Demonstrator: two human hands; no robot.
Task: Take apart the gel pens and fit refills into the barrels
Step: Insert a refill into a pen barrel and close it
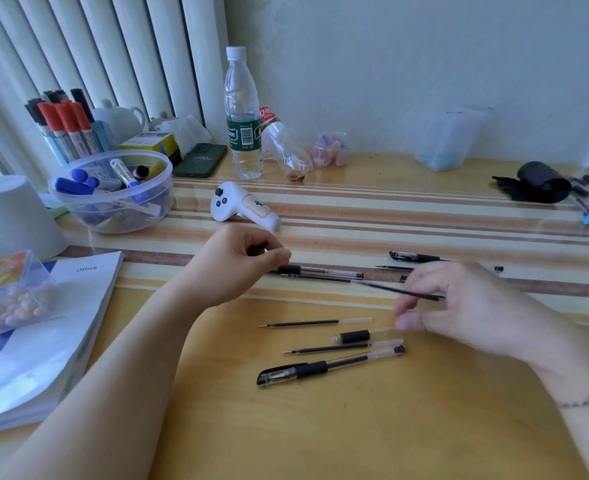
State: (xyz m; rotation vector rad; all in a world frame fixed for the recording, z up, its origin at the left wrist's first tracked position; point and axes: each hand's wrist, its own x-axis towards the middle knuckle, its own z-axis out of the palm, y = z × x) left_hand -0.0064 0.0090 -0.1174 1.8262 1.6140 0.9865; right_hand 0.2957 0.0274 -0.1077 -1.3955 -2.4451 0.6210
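Observation:
My left hand (237,261) pinches a small black pen part between thumb and fingers, above the left end of a clear barrel (321,271) lying on the desk. My right hand (459,299) pinches a thin black refill (400,291) that points left toward that barrel; hand and refill are blurred. Below lie two loose refills (307,323) (338,348), a short black grip piece with a clear tube (353,337), and a capped gel pen (324,368). Another capped pen (414,257) and small parts lie behind my right hand.
A white controller (241,206) and a water bottle (243,116) stand behind my left hand. A clear tub of markers (113,192), a white cup (9,216) and an Office book (43,341) are left. A black pouch (539,183) sits far right.

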